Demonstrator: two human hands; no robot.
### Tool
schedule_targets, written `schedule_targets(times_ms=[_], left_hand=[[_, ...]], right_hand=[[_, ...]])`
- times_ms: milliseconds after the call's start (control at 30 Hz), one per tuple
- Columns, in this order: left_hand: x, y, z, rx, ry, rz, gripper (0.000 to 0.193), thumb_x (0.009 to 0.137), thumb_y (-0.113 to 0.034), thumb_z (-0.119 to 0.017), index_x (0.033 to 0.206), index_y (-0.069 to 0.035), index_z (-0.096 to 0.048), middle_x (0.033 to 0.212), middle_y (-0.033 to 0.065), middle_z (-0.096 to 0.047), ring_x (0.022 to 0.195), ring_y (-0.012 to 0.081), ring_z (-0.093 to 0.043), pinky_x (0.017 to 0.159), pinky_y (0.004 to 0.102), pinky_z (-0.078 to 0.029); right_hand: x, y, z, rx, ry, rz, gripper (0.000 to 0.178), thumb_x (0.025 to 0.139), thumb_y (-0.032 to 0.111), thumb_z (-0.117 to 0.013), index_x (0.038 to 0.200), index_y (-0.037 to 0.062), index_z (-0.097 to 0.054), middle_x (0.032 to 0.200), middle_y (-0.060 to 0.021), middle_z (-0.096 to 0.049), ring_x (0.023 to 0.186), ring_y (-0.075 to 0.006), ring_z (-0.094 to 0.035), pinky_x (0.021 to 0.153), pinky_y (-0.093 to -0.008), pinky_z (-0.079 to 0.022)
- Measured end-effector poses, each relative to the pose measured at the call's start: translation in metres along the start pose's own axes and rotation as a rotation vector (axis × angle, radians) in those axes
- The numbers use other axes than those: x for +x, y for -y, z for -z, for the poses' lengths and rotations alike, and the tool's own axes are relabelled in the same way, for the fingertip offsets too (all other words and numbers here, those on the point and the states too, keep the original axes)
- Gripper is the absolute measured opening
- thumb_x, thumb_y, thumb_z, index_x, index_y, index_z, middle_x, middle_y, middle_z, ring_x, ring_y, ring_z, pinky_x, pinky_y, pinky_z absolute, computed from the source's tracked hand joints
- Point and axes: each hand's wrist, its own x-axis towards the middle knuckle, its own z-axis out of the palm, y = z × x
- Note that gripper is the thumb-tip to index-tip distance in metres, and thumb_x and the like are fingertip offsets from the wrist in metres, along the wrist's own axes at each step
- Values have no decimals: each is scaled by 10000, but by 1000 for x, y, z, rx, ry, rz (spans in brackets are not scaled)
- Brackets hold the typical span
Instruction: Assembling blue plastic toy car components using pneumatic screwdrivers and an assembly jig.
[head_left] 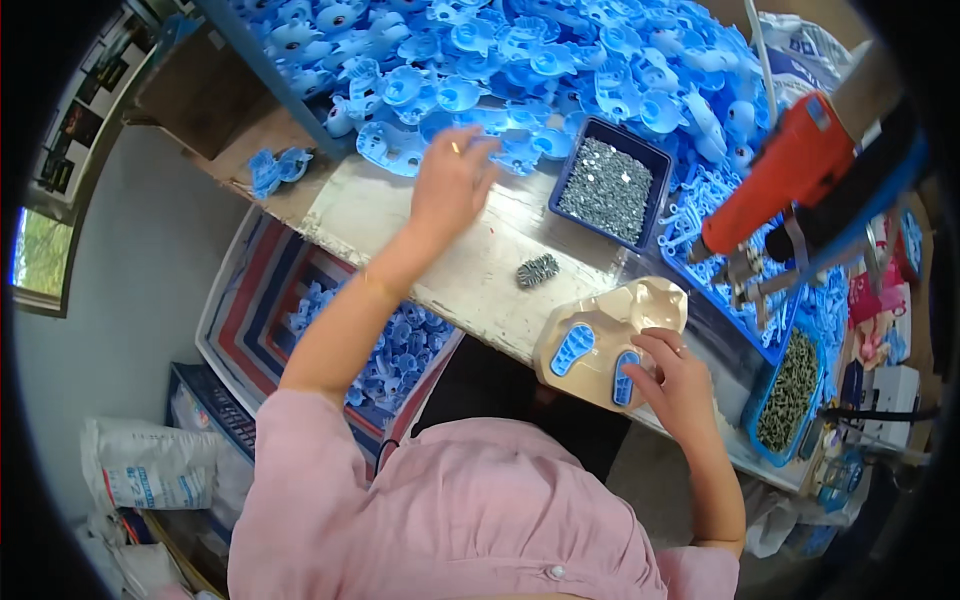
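My left hand [455, 185] is over the worktable at the near edge of a pile of blue plastic shells [540, 60]. Its fingers are bent and smeared by motion, so whether they hold anything cannot be made out. A beige moulded fixture [655, 302] lies at the table's front edge. One blue foot-shaped part [573, 350] sits in its left hollow. My right hand [680, 385] is at the fixture's right side, thumb and fingers closed around the edge of a second blue foot-shaped part [625, 380] in the right hollow.
A dark blue bin of small metal pieces [610, 190] stands behind the fixture, with a small metal heap [537, 271] nearby. A red-and-black power tool [780, 175] hangs at right, over a tray of blue parts [700, 215]. A blue basket of screws [788, 395] sits beyond my right hand.
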Motion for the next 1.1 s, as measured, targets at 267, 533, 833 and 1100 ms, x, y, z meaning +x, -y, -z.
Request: schedule_targets(times_ms=[267,533,833,1100], left_hand=[[62,63,-29,295,-1,-102,101,889,-124,-679,941,-106,-764,1184,80,-700,1166,313,-593,1050,457,-405],[59,-26,37,-1408,-336,476,440,976,-64,-612,1342,-48,-368,1125,96,-618,1084,197,-599,962,339,-463],[-38,-126,32,-2036,96,1005,480,990,-106,-598,1418,-97,-382,1379,106,-503,1304,248,-494,1122,438,-416],[-87,-130,25,-747,544,-51,827,761,-164,-784,1470,-46,-375,1463,185,-444,1394,424,-343,1170,487,-298]], right_hand=[[4,7,-8,164,30,-18,184,869,72,-719,1042,13,-696,1041,-89,-690,651,-162,-609,603,-289,-484],[33,28,-17,503,-192,-83,333,969,70,-597,1296,12,-578,1281,-117,-619,1092,-197,-629,909,-301,-510],[43,37,-14,847,-564,139,375,1013,67,-537,1357,-1,-407,1190,-93,-568,1074,-160,-567,982,-332,-450],[-8,37,-17,-37,-274,281,263,720,-39,-769,962,42,-705,886,-60,-665,771,-247,-638,657,-358,-518]])
